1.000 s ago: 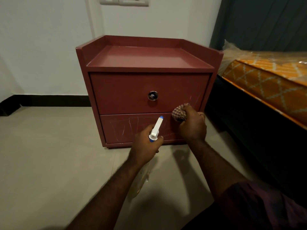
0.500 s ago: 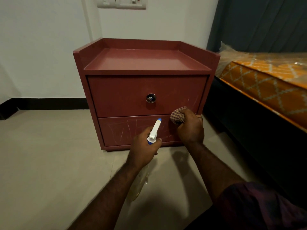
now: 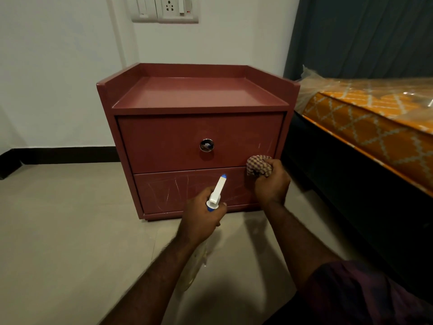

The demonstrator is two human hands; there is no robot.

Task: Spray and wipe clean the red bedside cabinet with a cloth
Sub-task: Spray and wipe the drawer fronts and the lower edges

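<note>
Obs, head cam, single view: red bedside cabinet [image 3: 199, 92] stands on tiled floor [image 3: 58, 231], back to white wall [image 3: 58, 66], just beside a bed at frame right w/ orange patterned mattress [image 3: 375, 127] in clear plastic wrap. Cabinet has tray-style top w/ raised rim at back + both sides, and two drawer fronts, both closed. The upper drawer [image 3: 164, 141] carries one round chrome knob [image 3: 206, 145] at centre. The lower drawer [image 3: 168, 188] shows pale scratch-like streaks across its front, w/ a few more at the lower-right corner of the drawer above. R hand [image 3: 271, 184] is clenched round a bunched red/white checked cloth [image 3: 257, 164]. Cloth sits at the right end of the cabinet front, on the seam btw the two drawers; looks pressed to the surface, but actual contact can't be confirmed from this angle. L hand [image 3: 201, 216] grasps spray bottle [image 3: 218, 193] at the neck, fingers wrapped round it. Its white trigger head w/ blue tip points up + fwd at the lower drawer, near the front but apart from it. Bottle body hangs below the hand, translucent, yellowish; liquid level unreadable. Finger on trigger: can't tell. Socket plate [image 3: 165, 8] on wall above cabinet. Dark curtain [image 3: 363, 36] behind bed. Black skirting [image 3: 65, 154] along wall base. Dark sleeve [image 3: 363, 294] at lower right, both forearms bare.
</note>
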